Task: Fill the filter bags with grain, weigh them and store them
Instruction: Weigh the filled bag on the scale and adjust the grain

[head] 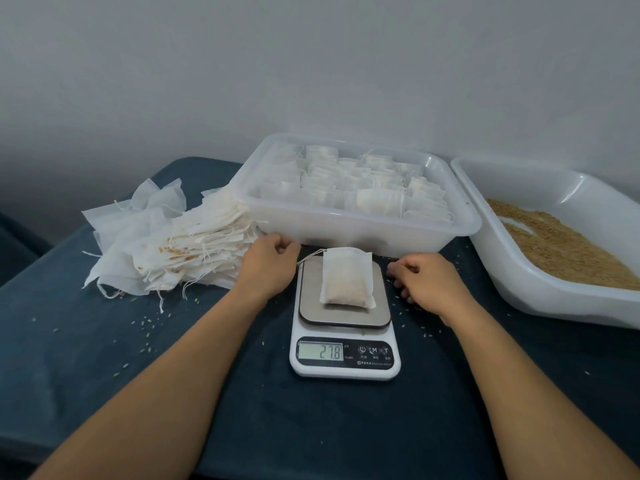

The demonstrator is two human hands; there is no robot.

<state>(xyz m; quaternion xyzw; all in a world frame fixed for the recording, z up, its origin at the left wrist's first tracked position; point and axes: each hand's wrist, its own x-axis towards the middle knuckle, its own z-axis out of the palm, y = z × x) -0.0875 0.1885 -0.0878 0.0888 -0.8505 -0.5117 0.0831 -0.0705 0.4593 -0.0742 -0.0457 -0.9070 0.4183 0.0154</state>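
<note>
A filled white filter bag (347, 279) lies on the steel plate of a small white kitchen scale (345, 355), whose display reads 27.8. The bag's drawstring trails off to the left, ending beside my left hand (268, 263). That hand rests on the table left of the scale with loosely curled fingers and holds nothing. My right hand (427, 280) rests on the table right of the scale, also loosely curled and holding nothing. Neither hand touches the bag.
A clear plastic bin (346, 230) packed with several filled bags stands behind the scale. At the right, a white tub (512, 271) holds loose grain (561, 244). A heap of flat filter bags (173, 251) lies at the left. Stray grains dot the dark tablecloth (311, 427).
</note>
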